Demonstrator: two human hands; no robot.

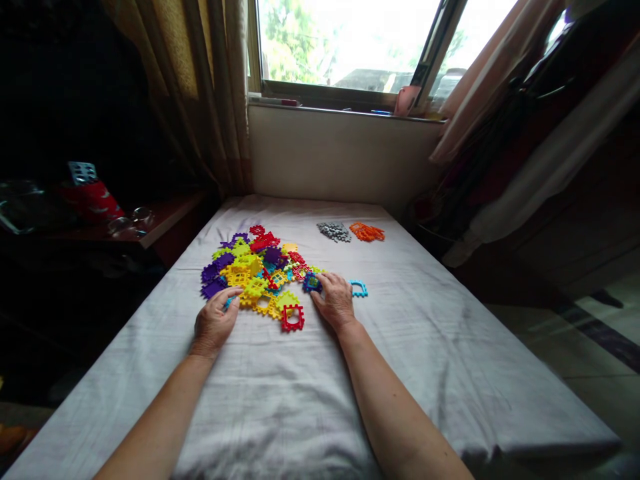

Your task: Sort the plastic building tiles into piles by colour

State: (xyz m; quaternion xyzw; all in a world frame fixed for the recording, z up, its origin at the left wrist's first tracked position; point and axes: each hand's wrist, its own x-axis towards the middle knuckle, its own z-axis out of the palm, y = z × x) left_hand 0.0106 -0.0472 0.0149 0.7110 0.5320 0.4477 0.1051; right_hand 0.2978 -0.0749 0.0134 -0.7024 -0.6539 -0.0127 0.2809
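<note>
A mixed pile of toothed plastic pieces, with yellow ones (239, 275), purple ones (215, 267) and red ones (265, 241), lies on the cloth-covered table (400, 373). At the pile's near left edge, my left hand (217, 321) has its fingers closed on a small blue piece (229, 303). My right hand (336, 300) is on the pile's right side, thumb and fingers around a dark blue piece (311, 282). A light blue frame piece (359, 288) lies just right of that hand. Nearest to me in the pile is a red square frame (293, 318).
Farther back are a grey heap (334, 231) and an orange heap (367, 231) of small pieces. A window sill (345, 113) runs behind the table. On the left, a side desk (170, 223) holds a red container (93, 200) and glasses. Clothes (530, 153) hang at the right.
</note>
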